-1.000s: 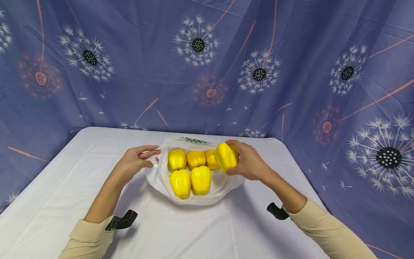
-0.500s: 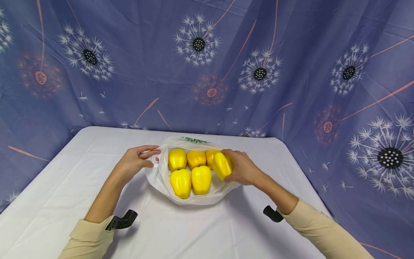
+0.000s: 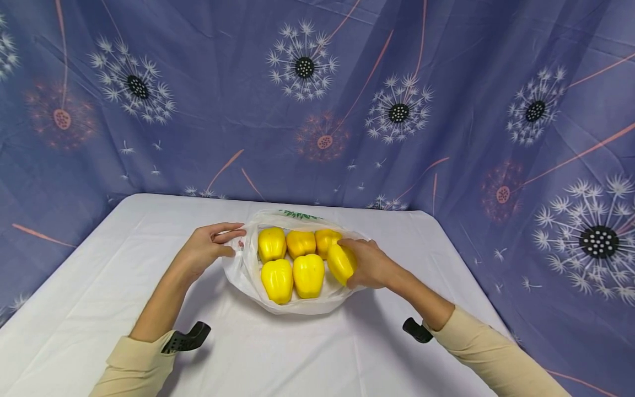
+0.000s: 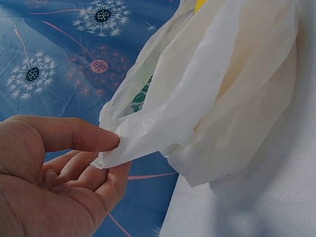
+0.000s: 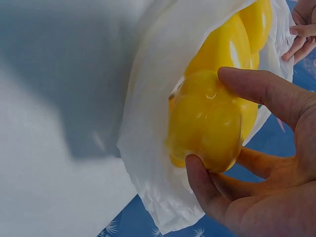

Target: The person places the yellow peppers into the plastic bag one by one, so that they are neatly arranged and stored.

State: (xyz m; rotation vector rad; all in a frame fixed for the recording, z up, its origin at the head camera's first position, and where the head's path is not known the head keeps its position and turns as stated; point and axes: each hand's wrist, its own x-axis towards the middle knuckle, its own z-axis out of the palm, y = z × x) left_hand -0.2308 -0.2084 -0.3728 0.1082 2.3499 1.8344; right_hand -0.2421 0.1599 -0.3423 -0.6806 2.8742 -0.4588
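A white plastic bag (image 3: pixel 248 281) lies with its mouth spread wide on the table, several yellow bell peppers (image 3: pixel 308 275) grouped inside it. My left hand (image 3: pixel 200 251) pinches the bag's left edge; in the left wrist view the thumb and fingers clasp a corner of the white film (image 4: pixel 148 133). At the bag's right side, my right hand (image 3: pixel 372 264) grips another yellow bell pepper (image 3: pixel 341 264), tilted inside the opening. The right wrist view shows the thumb on one side of this bell pepper (image 5: pixel 205 123) and fingertips on the other. Its underside is hidden.
A white cloth covers the table (image 3: pixel 278 353). Behind and to the right hangs a blue curtain (image 3: pixel 223 99) with dandelion prints. Black wrist mounts (image 3: pixel 187 337) sit at both beige sleeves.
My right hand has lowered the bell pepper from the bag's right rim down into the opening, moving slightly toward me. The left hand and the other peppers have stayed put.
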